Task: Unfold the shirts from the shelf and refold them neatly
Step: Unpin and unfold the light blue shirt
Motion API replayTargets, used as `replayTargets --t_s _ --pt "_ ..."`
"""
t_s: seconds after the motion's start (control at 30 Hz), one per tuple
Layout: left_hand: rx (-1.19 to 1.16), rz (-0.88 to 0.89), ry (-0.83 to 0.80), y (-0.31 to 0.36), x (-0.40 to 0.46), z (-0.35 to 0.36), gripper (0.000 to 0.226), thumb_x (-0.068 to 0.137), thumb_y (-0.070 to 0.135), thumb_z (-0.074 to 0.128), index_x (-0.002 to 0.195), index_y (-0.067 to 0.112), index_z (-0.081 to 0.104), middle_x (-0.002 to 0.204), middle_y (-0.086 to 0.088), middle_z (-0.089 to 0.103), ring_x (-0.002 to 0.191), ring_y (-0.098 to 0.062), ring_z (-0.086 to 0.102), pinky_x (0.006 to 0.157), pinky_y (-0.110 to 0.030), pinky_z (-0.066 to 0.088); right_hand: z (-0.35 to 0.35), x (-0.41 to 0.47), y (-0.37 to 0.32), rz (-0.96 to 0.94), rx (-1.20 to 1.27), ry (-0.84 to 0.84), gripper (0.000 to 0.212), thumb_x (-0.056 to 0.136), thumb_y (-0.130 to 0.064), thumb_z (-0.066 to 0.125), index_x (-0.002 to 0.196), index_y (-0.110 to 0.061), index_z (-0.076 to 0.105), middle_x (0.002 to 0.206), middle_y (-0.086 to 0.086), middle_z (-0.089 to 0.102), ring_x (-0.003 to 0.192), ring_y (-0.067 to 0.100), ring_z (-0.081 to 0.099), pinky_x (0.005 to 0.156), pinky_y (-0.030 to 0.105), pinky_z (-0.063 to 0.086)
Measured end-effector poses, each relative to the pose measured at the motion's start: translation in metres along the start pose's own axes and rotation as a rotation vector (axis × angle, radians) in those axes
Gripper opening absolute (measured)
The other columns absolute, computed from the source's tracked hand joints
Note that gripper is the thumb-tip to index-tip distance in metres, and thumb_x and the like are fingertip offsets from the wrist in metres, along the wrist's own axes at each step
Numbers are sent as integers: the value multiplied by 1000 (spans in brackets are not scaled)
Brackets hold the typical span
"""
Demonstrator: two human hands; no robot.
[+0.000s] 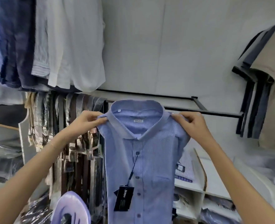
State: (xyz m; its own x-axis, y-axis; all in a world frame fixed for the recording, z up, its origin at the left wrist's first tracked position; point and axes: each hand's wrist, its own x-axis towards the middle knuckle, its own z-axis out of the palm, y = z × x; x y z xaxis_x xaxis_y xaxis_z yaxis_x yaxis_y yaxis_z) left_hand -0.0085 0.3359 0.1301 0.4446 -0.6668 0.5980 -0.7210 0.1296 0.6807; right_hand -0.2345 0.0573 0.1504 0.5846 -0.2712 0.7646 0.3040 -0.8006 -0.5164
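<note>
I see the blue shirt [143, 159] held up in the air, front facing me, buttoned. My left hand [88, 120] pinches one shoulder, my right hand [190, 122] the other. A dark tag [123, 198] dangles, print seemingly unreadable.

Shirt [143, 159] held up mid-frame, front of rail [182, 102].
Belts [72, 135] left of shirt; shelf [214, 183] right; tag [123, 198] on its front.

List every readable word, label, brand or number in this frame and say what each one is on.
"REGULAR FIT", only faintly legible: white neck label inside the collar of the blue shirt.
Small white size tab on the inner collar: too small to read.
Dark hang tag on a cord from a button: print blurred, unreadable.
Tags on the hanging belts: blurred, unreadable.
</note>
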Motion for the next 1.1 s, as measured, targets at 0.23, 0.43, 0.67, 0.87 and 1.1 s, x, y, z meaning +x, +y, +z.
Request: replayTargets --t_s 0.23,0.43,0.67,0.87,1.1 --pt "-324 40 234 70 60 -15 15 87 29 62 91 19 74 84 8 74 83 -9 66 75 -20 52 -26 79 -46 -131 246 132 95 71 -70 63 81 23 51 77 6 47 73 17 40 66 33 32" --pt "-247 147 416 114 88 -27 10 92 22 60 92 22 70 88 4 70 93 -16 61 87 -29 48 -37 110 -78 -90 351 226 71 76 -50 70 83 20 59 90 11 62 81 15 46 74 32 37" --pt "-171 386 483 167 95 -36 18 98 20 54 90 24 70 83 13 70 82 -2 62 75 -17 49 -67 135 -103 -82 530 258 26 90 -20 63 69 -10 73 73 2 71 73 15 62 73 29 52" --pt "-149 210 458 132 102 -27 19 96 23 54 94 11 68 91 -7 67 87 -16 60 75 -27 47 -49 125 -72 53 482 180 25 93 -19 59 75 -13 75 74 -3 74 76 9 67 74 20 54" --pt "-579 -145 477 93 64 30 26 96 19 46 77 15 63 67 -1 66 62 -15 62 59 -28 49 -8 73 -40 219 579 147 22 94 -15 56 82 -12 74 78 1 75 76 10 69 74 22 54"
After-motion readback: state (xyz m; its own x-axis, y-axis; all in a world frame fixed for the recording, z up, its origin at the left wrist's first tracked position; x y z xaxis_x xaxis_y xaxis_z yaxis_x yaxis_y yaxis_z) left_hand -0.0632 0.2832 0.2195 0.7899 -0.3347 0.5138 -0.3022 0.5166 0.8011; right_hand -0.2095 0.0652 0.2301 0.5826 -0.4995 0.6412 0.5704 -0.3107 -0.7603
